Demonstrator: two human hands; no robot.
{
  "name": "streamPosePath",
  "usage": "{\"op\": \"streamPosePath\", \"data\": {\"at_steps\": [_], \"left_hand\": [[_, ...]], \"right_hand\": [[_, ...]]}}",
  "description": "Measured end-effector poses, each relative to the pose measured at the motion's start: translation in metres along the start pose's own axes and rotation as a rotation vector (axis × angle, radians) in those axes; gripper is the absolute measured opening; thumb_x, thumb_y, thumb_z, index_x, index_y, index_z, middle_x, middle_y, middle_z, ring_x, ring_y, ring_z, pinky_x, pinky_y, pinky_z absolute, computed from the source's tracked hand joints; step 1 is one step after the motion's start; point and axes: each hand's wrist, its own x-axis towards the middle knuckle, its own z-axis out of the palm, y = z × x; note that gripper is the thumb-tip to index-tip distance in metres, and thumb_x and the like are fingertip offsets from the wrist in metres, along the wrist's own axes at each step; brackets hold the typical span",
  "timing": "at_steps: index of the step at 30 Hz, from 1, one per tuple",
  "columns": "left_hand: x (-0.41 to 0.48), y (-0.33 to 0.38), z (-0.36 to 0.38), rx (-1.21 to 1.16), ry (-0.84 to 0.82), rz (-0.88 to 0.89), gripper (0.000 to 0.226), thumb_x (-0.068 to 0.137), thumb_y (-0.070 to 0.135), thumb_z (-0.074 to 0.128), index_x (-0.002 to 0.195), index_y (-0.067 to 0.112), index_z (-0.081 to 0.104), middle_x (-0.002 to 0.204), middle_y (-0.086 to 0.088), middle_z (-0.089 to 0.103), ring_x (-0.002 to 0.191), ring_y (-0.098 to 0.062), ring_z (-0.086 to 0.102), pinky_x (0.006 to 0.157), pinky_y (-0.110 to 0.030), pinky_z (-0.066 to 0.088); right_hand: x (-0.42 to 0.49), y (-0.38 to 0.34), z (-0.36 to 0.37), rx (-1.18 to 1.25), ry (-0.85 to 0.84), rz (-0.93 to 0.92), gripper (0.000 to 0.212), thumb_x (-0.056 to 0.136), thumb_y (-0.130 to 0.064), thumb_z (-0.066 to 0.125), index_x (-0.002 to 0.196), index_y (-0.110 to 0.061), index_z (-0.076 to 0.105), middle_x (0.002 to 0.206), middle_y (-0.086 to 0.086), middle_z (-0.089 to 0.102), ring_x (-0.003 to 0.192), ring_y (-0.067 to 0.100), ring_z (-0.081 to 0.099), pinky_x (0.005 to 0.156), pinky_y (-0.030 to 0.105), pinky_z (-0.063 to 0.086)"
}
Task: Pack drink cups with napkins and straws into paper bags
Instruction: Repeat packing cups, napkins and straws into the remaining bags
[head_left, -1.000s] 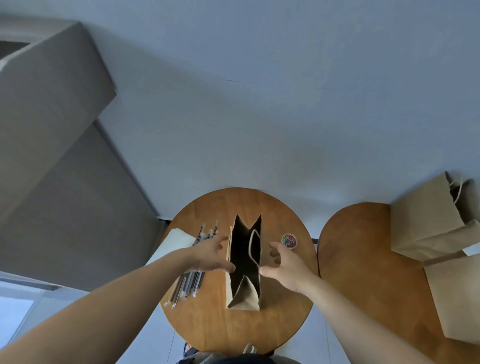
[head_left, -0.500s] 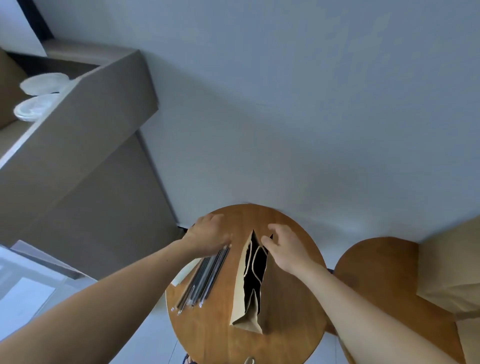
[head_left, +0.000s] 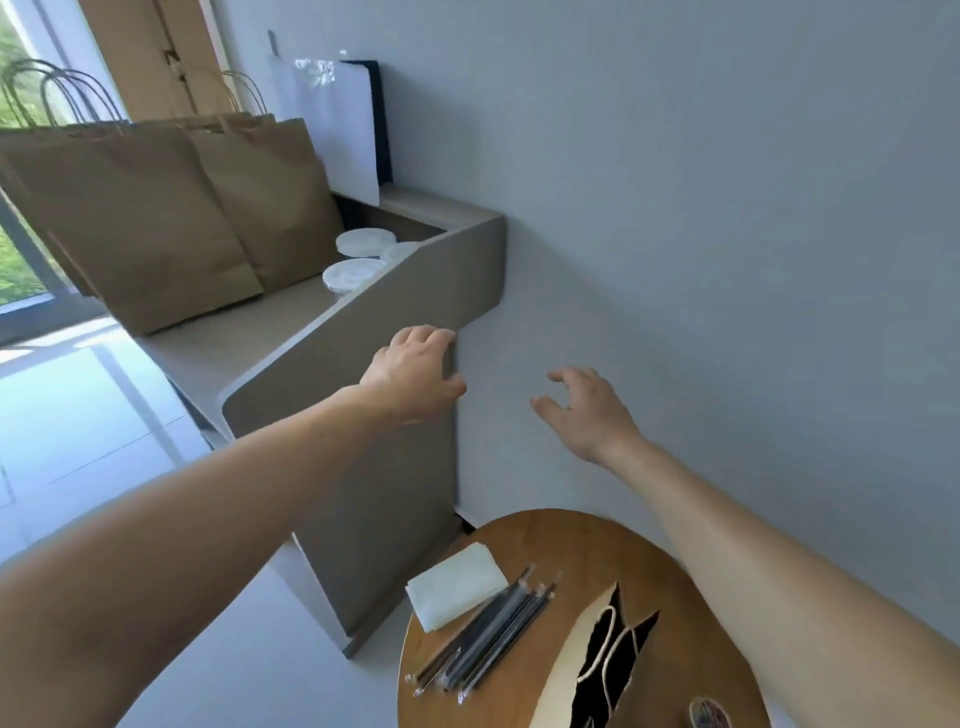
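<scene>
grey wall (head_left: 727, 260) fills the background, and a low shelf (head_left: 249, 338) runs along it behind a raised panel (head_left: 374, 322). the left grip (head_left: 415, 374) is at the panel's near corner, fingers loosely curled and holding nothing; whether they touch the edge i cannot tell. the right grip (head_left: 587, 410) hangs in the air just beside it, in front of the wall, fingers spread and half bent, also empty. both arms stretch forward and up, which i read as a reach over the panel for the cups (head_left: 353, 274). three white lidded tops stand close together on the shelf just behind the panel, well apart from either grip. with two hands out, a cup may get support from below, or one may go in each.

beside the cups stand big bags (head_left: 156, 218), handles up, on the window side. whether they are stock or finished orders i cannot say.

below the arms is the round table (head_left: 571, 545), laid out for packing. napkins (head_left: 457, 584) sit in a stack near its far left edge and wrapped straws (head_left: 488, 639) lie touching the stack, both within easy reach. a small bag (head_left: 608, 660) has its mouth open upward so a cup can go straight down. its inside is dark, so i cannot tell what it holds. a small roll (head_left: 709, 714) lies beside it at the frame's bottom edge. judging by this layout, the cup goes in first, then napkin and straw.
</scene>
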Motion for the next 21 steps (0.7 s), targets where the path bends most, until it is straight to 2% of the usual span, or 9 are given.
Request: {"op": "streamPosePath", "data": {"at_steps": [7,13,17,21], "left_hand": [[0.036,-0.059,-0.074,-0.023,0.182,-0.023,0.061,0.093,0.04,0.054,0.147,0.02,0.037,0.153,-0.004,0.037,0.143,-0.025,0.025,0.109,-0.043,0.031],[0.071,-0.141,-0.103,-0.057,0.221,-0.078,0.063,0.092,0.039,0.054,0.149,0.02,0.035,0.156,0.0,0.032,0.146,-0.021,0.018,0.114,-0.045,0.029],[0.093,-0.187,-0.102,-0.058,0.175,-0.099,0.066,0.093,0.042,0.056,0.15,0.02,0.034,0.157,-0.002,0.032,0.146,-0.024,0.02,0.115,-0.045,0.029],[0.108,-0.222,-0.093,-0.042,0.124,-0.109,0.067,0.092,0.044,0.057,0.15,0.02,0.033,0.157,-0.003,0.032,0.145,-0.025,0.023,0.113,-0.044,0.031]], "right_hand": [[0.07,-0.096,-0.019,-0.039,0.112,-0.167,0.053,0.095,-0.041,0.058,0.138,-0.012,0.05,0.143,0.008,0.047,0.134,0.024,0.041,0.109,0.035,0.033],[0.132,-0.172,-0.004,-0.095,0.13,-0.252,0.054,0.094,-0.043,0.056,0.139,-0.014,0.05,0.143,0.006,0.048,0.132,0.024,0.043,0.107,0.036,0.036],[0.17,-0.211,0.017,-0.194,0.08,-0.277,0.057,0.092,-0.047,0.057,0.139,-0.016,0.049,0.143,0.006,0.048,0.132,0.024,0.043,0.106,0.037,0.038],[0.201,-0.242,0.039,-0.329,-0.059,-0.248,0.066,0.082,-0.055,0.062,0.137,-0.02,0.051,0.139,0.003,0.051,0.125,0.024,0.05,0.099,0.042,0.045]]}}
